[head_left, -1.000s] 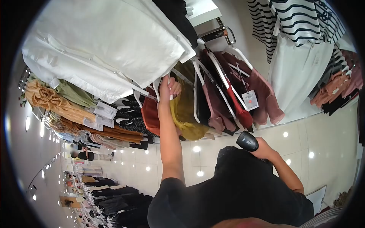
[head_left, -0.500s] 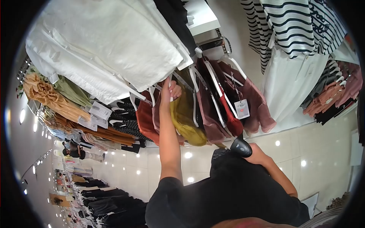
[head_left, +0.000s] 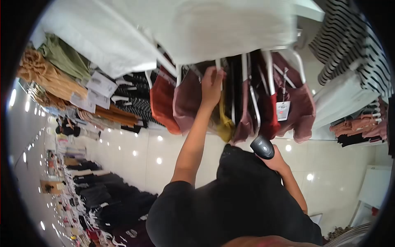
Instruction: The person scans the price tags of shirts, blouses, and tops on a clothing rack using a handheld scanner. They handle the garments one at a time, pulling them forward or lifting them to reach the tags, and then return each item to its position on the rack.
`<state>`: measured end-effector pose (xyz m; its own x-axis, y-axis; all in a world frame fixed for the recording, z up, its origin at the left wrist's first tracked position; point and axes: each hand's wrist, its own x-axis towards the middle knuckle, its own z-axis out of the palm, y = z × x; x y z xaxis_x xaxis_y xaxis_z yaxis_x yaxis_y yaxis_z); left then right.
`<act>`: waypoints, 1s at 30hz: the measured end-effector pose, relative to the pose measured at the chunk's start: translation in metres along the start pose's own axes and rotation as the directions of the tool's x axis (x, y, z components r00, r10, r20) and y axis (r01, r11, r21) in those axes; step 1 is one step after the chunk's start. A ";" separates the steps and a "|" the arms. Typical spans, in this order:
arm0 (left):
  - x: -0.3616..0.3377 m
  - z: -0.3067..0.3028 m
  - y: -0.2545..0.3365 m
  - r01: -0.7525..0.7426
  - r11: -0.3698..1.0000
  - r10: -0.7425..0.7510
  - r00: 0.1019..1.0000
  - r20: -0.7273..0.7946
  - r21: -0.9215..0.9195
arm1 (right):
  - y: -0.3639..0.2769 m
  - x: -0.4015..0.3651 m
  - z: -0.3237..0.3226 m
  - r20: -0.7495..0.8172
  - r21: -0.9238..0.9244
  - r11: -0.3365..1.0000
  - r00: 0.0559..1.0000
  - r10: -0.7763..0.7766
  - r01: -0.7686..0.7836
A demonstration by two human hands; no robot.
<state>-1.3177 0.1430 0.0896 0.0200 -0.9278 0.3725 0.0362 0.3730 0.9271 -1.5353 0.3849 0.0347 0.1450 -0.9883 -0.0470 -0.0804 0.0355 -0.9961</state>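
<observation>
My left hand is raised to the clothes rail, its fingers closed around a white hanger beside a mustard-yellow top. Left of that hand hang a dusty-pink top and an orange top. My right hand grips a black handheld barcode scanner below the garments. Above the scanner hang a red top and a mauve top, with a white price tag in front. Slight blur softens my left fingers.
White garments hang over the upper middle. Striped tops and white trousers are at the right. Tan clothes with paper tags hang at left. Dark clothes fill a rack at lower left; people stand farther off.
My left hand has shifted right along the rail, pushing the mustard top closer to the garments on its right. A gap has widened behind it. The scanner stays in my right hand.
</observation>
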 end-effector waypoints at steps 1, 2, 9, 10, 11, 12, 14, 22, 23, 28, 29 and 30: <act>-0.011 -0.012 -0.007 -0.123 0.992 0.122 0.975 -0.186 0.008 | -0.002 0.005 0.010 0.026 -0.007 0.999 0.999 0.039 -0.038; -0.021 -0.029 -0.016 -0.117 0.986 0.082 0.958 -0.273 -0.115 | -0.004 0.016 0.019 0.063 -0.061 0.996 0.996 0.070 -0.067; -0.085 -0.105 -0.107 0.269 0.864 -0.212 0.961 -0.177 0.425 | 0.007 0.047 0.074 0.248 -0.159 0.984 0.961 0.123 -0.085; -0.089 -0.109 -0.110 0.278 0.878 -0.256 0.961 -0.109 0.390 | 0.002 0.053 0.081 0.274 -0.140 0.987 0.955 0.114 -0.077; -0.092 -0.114 -0.113 0.289 0.890 -0.294 0.955 -0.039 0.353 | -0.003 0.058 0.088 0.300 -0.122 0.990 0.948 0.105 -0.071; -0.092 -0.120 -0.111 0.302 0.892 -0.306 0.951 -0.044 0.337 | -0.007 0.063 0.096 0.301 -0.137 0.987 0.946 0.122 -0.084; -0.086 -0.133 -0.103 0.476 0.824 -0.498 0.867 -0.008 0.308 | -0.015 0.074 0.110 0.280 -0.117 0.991 0.956 0.091 -0.060; -0.095 -0.170 -0.089 0.547 0.770 -0.578 0.816 -0.005 0.328 | -0.029 0.107 0.155 0.130 -0.078 0.991 0.985 0.116 -0.106; -0.095 -0.172 -0.082 0.550 0.771 -0.579 0.815 -0.005 0.322 | -0.027 0.109 0.155 0.085 -0.095 0.988 0.988 0.127 -0.119; -0.109 -0.173 -0.035 -0.016 0.898 0.039 0.998 -0.043 0.440 | -0.027 0.118 0.155 -0.105 -0.027 0.977 0.972 0.208 -0.212; -0.106 -0.175 -0.027 -0.314 0.857 0.379 0.921 -0.087 0.407 | -0.021 0.119 0.150 -0.100 -0.032 0.977 0.974 0.205 -0.209; -0.101 -0.177 -0.018 -0.310 0.859 0.377 0.922 -0.093 0.408 | -0.020 0.118 0.148 -0.116 -0.020 0.970 0.964 0.239 -0.243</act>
<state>-1.1432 0.2306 0.0277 0.1250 -0.7142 0.6887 -0.3824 0.6058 0.6977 -1.3710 0.2893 0.0384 0.0065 -0.9615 -0.2746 -0.1326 0.2714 -0.9533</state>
